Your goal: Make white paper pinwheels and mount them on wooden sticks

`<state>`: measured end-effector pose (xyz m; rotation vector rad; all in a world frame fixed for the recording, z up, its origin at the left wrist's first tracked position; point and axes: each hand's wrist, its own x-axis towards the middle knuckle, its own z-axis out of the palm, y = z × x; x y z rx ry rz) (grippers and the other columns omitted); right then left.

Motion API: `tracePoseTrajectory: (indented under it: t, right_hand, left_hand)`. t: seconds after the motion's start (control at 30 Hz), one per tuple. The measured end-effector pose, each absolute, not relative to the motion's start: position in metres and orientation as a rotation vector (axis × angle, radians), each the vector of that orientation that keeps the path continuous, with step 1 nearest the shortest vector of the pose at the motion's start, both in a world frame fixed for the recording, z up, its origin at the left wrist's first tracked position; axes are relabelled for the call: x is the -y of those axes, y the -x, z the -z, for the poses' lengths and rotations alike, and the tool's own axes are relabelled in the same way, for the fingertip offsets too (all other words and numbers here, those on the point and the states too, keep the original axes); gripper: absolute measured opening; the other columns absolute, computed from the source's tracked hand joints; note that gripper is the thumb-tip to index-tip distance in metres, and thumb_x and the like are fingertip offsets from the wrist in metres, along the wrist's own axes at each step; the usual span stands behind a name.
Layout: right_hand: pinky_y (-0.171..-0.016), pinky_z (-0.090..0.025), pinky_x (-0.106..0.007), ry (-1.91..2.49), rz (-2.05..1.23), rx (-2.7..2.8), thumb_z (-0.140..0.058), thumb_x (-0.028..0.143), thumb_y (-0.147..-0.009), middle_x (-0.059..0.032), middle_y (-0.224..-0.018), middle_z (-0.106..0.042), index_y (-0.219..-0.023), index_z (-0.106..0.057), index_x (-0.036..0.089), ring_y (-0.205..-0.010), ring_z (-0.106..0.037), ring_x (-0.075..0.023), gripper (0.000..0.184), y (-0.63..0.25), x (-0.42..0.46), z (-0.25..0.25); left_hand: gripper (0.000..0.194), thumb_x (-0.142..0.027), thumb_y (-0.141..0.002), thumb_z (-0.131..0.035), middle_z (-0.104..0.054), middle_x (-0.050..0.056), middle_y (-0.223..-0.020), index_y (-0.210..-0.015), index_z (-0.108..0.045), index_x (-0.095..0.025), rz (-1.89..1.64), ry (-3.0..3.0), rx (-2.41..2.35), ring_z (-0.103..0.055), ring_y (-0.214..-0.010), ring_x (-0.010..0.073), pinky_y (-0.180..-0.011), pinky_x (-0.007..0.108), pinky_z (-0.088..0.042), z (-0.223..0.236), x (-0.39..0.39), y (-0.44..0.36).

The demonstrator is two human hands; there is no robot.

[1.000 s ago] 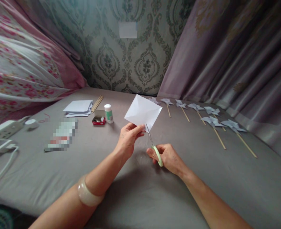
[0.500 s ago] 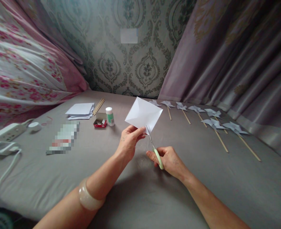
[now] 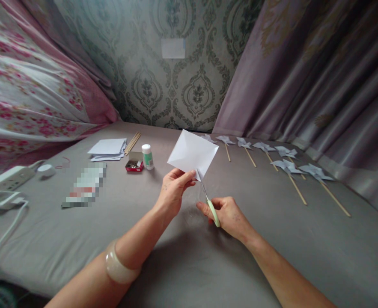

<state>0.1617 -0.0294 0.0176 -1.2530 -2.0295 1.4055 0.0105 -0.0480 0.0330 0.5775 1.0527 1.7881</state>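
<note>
Above the grey cloth (image 3: 256, 244), left hand (image 3: 173, 188) pinches a white paper square (image 3: 193, 150) near its lower corner; right hand (image 3: 229, 213) grips green-handled scissors (image 3: 212, 209). Hardly any change over the last second: blades stay on the paper beside the left thumb, so cutting seems little further along. Paper tilted up, diamond-wise, faint diagonal creases, upper edges whole, cut line too small to tell
</note>
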Motion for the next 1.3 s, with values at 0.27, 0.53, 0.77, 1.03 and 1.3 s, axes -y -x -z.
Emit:
tracePoseTrajectory:
  t: [0.27, 0.53, 0.77, 1.03, 1.3]
  right_hand:
    - [-0.043, -0.027, -0.023, 1.25, -1.407, 2.033, -0.064, 0.06, -0.069, 0.0049, -0.043, -0.042, -0.047, -0.048, 0.018, -0.042, -0.035, -0.007, 0.05, -0.162, 0.029, -0.017]
    - [-0.044, -0.028, -0.023, 1.223, -1.423, 1.979, -0.065, 0.06, -0.068, 0.004, -0.044, -0.045, -0.047, -0.048, 0.018, -0.044, -0.037, -0.0078, 0.049, -0.161, 0.028, -0.018]
    - [-0.045, -0.028, -0.023, 1.174, -1.445, 1.925, -0.068, 0.056, -0.066, 0.0042, -0.046, -0.046, -0.049, -0.049, 0.017, -0.045, -0.037, -0.0079, 0.047, -0.162, 0.027, -0.015]
    - [-0.044, -0.027, -0.023, 1.198, -1.405, 1.923, -0.067, 0.055, -0.067, 0.0036, -0.047, -0.045, -0.05, -0.049, 0.017, -0.046, -0.037, -0.0081, 0.046, -0.161, 0.028, -0.012]
    - [-0.043, -0.024, -0.023, 1.209, -1.386, 1.913, -0.067, 0.056, -0.066, 0.0042, -0.046, -0.043, -0.049, -0.047, 0.017, -0.045, -0.033, -0.0076, 0.047, -0.16, 0.028, -0.013]
  left_hand:
    - [0.021, -0.022, -0.056, -0.08, -0.066, 0.001, -0.067, -0.07, -0.067, -0.013, -1.796, -0.592, -1.049, -0.058, -0.059, 0.0085, -0.059, 0.02, -0.045, -0.031, 0.048, -0.01]
    - [0.021, -0.022, -0.06, -0.079, -0.067, 0.001, -0.071, -0.075, -0.069, -0.013, -1.754, -0.642, -1.029, -0.057, -0.061, 0.0081, -0.06, 0.021, -0.045, -0.028, 0.05, -0.016]
    - [0.02, -0.023, -0.059, -0.08, -0.066, 0.0, -0.066, -0.07, -0.068, -0.013, -1.735, -0.641, -1.02, -0.057, -0.06, 0.0086, -0.06, 0.021, -0.045, -0.029, 0.051, -0.02]
    - [0.02, -0.023, -0.058, -0.079, -0.066, 0.001, -0.067, -0.071, -0.068, -0.012, -1.738, -0.635, -1.024, -0.056, -0.06, 0.0081, -0.06, 0.021, -0.044, -0.03, 0.051, -0.02]
    - [0.021, -0.023, -0.059, -0.08, -0.066, 0.002, -0.068, -0.071, -0.068, -0.012, -1.738, -0.634, -1.019, -0.056, -0.06, 0.0081, -0.059, 0.02, -0.045, -0.03, 0.051, -0.021]
